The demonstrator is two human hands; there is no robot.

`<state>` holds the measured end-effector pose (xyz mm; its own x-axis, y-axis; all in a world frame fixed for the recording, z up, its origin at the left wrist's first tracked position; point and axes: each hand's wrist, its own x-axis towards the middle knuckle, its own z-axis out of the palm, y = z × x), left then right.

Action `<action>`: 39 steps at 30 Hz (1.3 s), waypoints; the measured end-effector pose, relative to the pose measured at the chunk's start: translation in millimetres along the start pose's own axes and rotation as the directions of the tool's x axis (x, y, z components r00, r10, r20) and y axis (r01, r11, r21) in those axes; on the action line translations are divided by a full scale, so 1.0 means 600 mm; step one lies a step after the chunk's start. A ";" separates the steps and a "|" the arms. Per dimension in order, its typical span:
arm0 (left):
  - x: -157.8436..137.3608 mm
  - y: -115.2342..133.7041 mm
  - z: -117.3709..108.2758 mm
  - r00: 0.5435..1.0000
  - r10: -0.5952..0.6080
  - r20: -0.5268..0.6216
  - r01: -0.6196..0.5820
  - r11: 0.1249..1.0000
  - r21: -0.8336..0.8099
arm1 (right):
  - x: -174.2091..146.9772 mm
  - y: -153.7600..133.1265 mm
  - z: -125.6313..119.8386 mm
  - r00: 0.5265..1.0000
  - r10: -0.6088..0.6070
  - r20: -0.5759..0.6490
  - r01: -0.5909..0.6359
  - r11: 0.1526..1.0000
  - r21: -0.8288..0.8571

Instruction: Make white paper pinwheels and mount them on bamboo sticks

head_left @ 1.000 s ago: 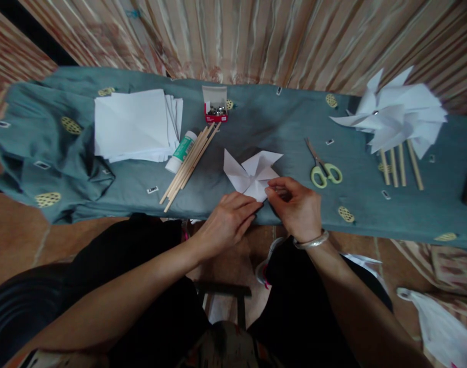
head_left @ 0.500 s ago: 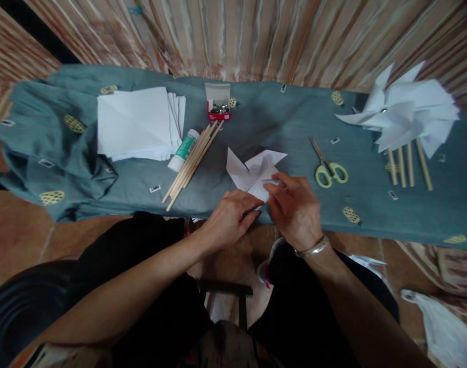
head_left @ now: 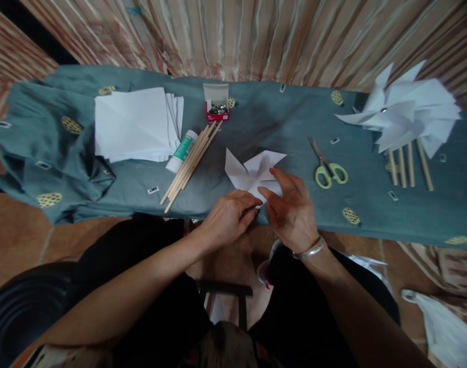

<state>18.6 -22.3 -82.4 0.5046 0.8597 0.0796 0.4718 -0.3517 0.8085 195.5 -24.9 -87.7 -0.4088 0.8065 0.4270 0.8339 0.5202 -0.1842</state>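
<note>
A white paper pinwheel [head_left: 251, 174] with cut, partly folded blades lies at the front edge of the cloth-covered table. My left hand [head_left: 229, 214] pinches its near corner between thumb and fingers. My right hand [head_left: 293, 207], with a silver bangle at the wrist, is over the right-hand blade with index finger and thumb apart; the fingertips appear to touch the paper. Green-handled scissors [head_left: 329, 171] lie to the right of this hand. Left of the pinwheel are several thin wooden sticks [head_left: 193, 166] and a green and white glue stick [head_left: 183, 151].
A stack of white paper [head_left: 132, 122] lies on the left of the blue-green tablecloth [head_left: 279, 117]. Behind the sticks stands an open red box [head_left: 217, 112] of small metal pieces. Several pinwheels on sticks [head_left: 413, 112] are piled at the right. A striped curtain [head_left: 233, 38] hangs behind.
My right hand has loosened its pinch on the right-hand blade, and its thumb and index finger have spread. The left hand stays at the near corner.
</note>
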 end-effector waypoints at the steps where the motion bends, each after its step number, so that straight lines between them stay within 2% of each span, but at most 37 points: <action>1: 0.001 0.000 0.000 1.000 -0.007 0.004 0.007 1.000 0.002 | 0.000 0.000 0.000 1.000 0.007 0.005 -0.007 1.000 0.005; 13: 0.006 0.002 0.002 0.998 -0.061 0.001 0.061 0.998 -0.024 | 0.000 0.004 0.003 0.996 0.071 0.053 -0.075 0.995 0.070; 23: 0.005 -0.001 0.001 0.997 -0.071 0.005 0.071 0.997 -0.032 | 0.006 0.002 0.005 0.999 0.035 0.030 -0.035 0.999 -0.007; 32: 0.006 -0.001 0.000 0.997 -0.071 0.002 0.071 0.996 -0.046 | 0.010 0.000 0.010 0.991 0.107 0.081 -0.111 0.993 0.037; 39: 0.006 0.000 0.000 0.997 -0.080 0.011 0.081 0.996 -0.037 | 0.013 -0.002 0.012 0.992 0.099 0.080 -0.100 0.995 0.003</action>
<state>20.4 -19.3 -81.8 0.4731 0.8810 0.0078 0.4838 -0.2672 0.8334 189.0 -17.3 -90.5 -0.3524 0.8742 0.3341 0.8695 0.4379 -0.2286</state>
